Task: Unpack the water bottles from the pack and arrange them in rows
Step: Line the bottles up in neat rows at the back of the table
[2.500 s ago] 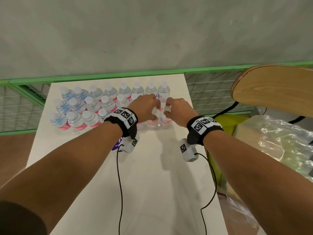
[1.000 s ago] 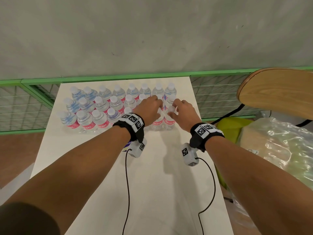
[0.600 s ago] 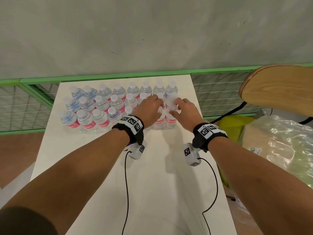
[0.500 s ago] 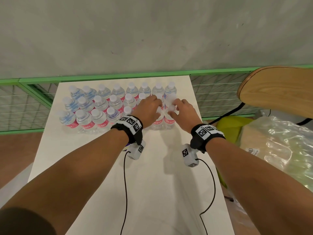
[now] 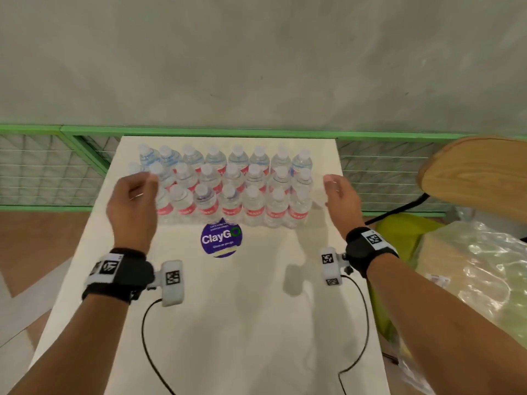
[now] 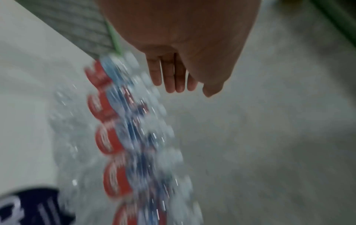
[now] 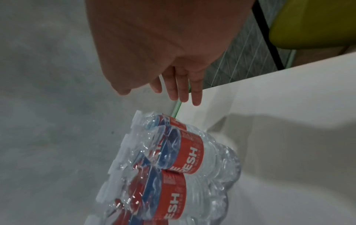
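Note:
Several clear water bottles (image 5: 228, 186) with white caps and red labels stand upright in three rows at the far end of the white table (image 5: 228, 323). My left hand (image 5: 134, 198) hovers at the left end of the rows with straight fingers (image 6: 169, 76), holding nothing; it hides the nearest left bottles. My right hand (image 5: 339, 195) hovers just right of the rows, fingers (image 7: 181, 89) straight and empty. The bottles (image 7: 181, 153) show close below the right palm, and blurred bottles (image 6: 123, 137) lie below the left palm.
A round purple ClayGo sticker (image 5: 221, 239) lies on the table in front of the bottles. A green-framed wire fence (image 5: 42, 169) runs behind. At right stand a wooden chair (image 5: 479, 172) and crumpled clear plastic wrap (image 5: 479, 277). Two wrist-camera cables trail across the table.
Both hands have let go of the bottles in the middle of the front row and moved apart to the left and right ends of the rows. The sticker is uncovered.

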Available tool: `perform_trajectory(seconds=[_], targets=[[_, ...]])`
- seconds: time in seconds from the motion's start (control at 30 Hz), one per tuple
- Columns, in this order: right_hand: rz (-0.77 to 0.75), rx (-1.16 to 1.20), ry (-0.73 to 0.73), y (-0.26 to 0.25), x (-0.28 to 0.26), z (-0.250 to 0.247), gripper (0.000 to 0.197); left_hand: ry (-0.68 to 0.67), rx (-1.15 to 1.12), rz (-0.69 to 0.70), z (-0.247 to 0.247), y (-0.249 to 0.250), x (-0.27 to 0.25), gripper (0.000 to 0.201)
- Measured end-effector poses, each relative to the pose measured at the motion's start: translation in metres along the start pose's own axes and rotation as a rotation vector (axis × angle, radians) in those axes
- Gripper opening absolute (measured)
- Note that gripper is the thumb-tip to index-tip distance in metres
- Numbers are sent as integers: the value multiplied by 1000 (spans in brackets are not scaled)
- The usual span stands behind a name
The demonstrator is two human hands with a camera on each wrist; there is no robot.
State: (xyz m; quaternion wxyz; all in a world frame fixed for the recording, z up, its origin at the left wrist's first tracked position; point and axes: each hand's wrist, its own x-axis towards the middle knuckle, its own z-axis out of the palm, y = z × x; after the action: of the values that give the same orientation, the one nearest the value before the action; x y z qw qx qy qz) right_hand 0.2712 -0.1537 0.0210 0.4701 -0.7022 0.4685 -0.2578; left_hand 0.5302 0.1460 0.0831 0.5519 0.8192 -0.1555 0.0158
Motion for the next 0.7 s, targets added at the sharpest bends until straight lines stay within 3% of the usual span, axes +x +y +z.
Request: perform_trajectory(seconds=[0.1, 0.2, 0.3, 0.43, 0.57, 0.7], targets=[[63, 119, -37, -1, 9, 12, 34, 191, -20, -199, -53, -36, 36, 36], [161, 256, -69, -10, 12, 29, 47, 204, -78, -331, -77, -75, 71, 40], [241, 354, -96, -12, 12, 45, 63, -20, -265, -453, -71, -111, 100, 36], [269, 482, -196, -3, 22, 62, 67, -263, -440, -607, -46, -139, 128, 54], [278, 534, -296, -4, 21, 71, 70, -506, -605, -614, -22, -136, 138, 53], [295, 589, -302, -17, 16, 78, 68, -645, -738, -671, -10, -145, 146, 59]])
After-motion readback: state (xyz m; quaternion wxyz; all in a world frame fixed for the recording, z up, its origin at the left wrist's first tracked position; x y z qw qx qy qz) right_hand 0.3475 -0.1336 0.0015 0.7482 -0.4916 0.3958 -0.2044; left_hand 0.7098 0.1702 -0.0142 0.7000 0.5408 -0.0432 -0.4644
